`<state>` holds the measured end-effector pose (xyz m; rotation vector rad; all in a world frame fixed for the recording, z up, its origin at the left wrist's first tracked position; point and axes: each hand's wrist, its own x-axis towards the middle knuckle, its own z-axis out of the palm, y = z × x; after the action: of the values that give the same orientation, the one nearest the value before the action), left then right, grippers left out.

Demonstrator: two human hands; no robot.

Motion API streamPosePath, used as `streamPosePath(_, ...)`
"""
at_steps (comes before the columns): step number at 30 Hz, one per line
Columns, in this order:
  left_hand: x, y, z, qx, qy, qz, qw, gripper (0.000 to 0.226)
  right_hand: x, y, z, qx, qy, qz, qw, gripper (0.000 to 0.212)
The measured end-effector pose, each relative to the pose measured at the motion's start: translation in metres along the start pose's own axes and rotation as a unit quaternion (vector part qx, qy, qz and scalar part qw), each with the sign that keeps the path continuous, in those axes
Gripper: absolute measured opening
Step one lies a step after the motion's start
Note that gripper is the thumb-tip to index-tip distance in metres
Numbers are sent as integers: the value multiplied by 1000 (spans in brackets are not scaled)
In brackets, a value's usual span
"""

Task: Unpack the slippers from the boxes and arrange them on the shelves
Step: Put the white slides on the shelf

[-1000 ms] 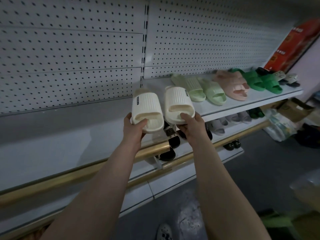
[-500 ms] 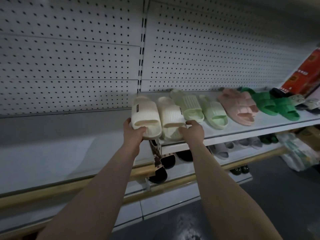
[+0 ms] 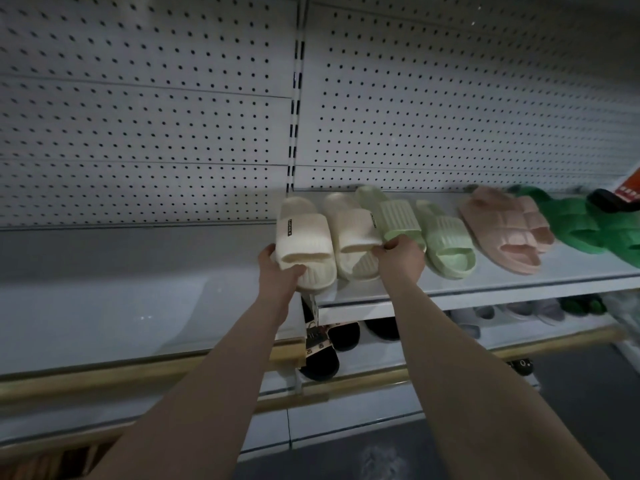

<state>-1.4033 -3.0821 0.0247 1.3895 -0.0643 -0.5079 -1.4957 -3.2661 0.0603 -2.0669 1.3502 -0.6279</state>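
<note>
Sliding deeper onto shelf [image 3: 485, 289]: cream slippers [image 3: 304, 237]

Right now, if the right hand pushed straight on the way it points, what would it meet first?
Probably the pale green ribbed foam slipper just beyond the right hand; then the perforated back panel.

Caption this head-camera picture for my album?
Left hand and right hand set cream slippers on a shelf beside pale green slippers.
</note>
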Motion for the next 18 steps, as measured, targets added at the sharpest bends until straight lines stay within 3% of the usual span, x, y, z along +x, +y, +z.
streamPosePath(9, -1, -2, 22, 18, -5, -9, 1000, 79, 15, 12, -3, 12, 20, -4, 1000, 17)
streamPosePath(18, -12, 8, 12, 77, -32, 12, 996, 90, -24, 15, -5, 11, 58, -43, 997, 30)
